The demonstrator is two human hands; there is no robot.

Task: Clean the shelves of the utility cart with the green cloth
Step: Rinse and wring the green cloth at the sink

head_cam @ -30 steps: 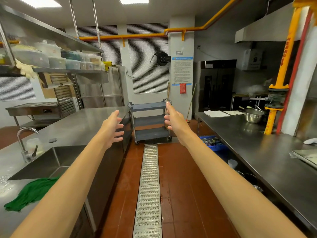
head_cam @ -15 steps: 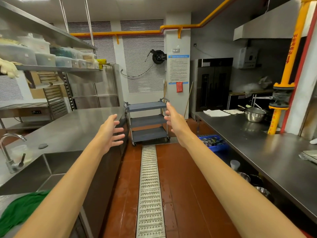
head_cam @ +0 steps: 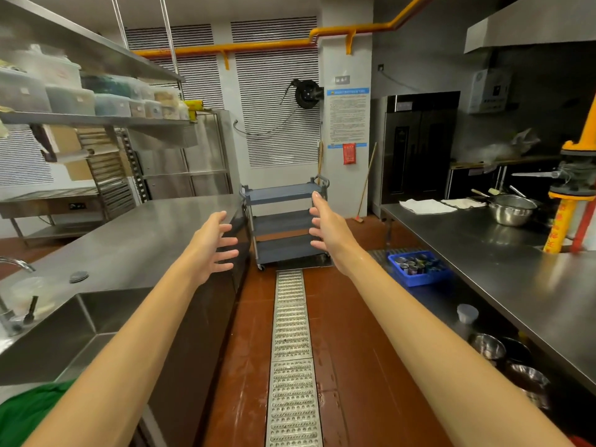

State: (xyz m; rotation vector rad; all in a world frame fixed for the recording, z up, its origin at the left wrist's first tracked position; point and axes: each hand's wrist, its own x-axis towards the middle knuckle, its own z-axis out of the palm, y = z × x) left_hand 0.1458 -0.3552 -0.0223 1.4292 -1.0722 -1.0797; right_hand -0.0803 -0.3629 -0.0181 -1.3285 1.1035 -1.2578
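Head view: the left grip (head_cam: 209, 245) and the right grip (head_cam: 329, 229) are both stretched out ahead over the aisle, fingers spread apart, palms turned toward each other, holding nothing and touching nothing. Beyond them the grey utility cart (head_cam: 280, 222) stands on the red floor at the far end of the aisle, just past the far corner of the left bench (head_cam: 129, 240) and at the far end of the floor drain grate (head_cam: 292, 350). Its three shelves look bare; from here I cannot tell how dirty they are. The green cloth (head_cam: 22, 411) lies bunched at the near edge of the left bench, on the near side of the sink (head_cam: 80, 321), partly hidden by the left forearm and well apart from both grips and the cart. As I judge it, the task has barely begun: the cloth is not in hand and no shelf has been wiped. All of it is left: picking up the cloth, reaching the cart and wiping all three shelves
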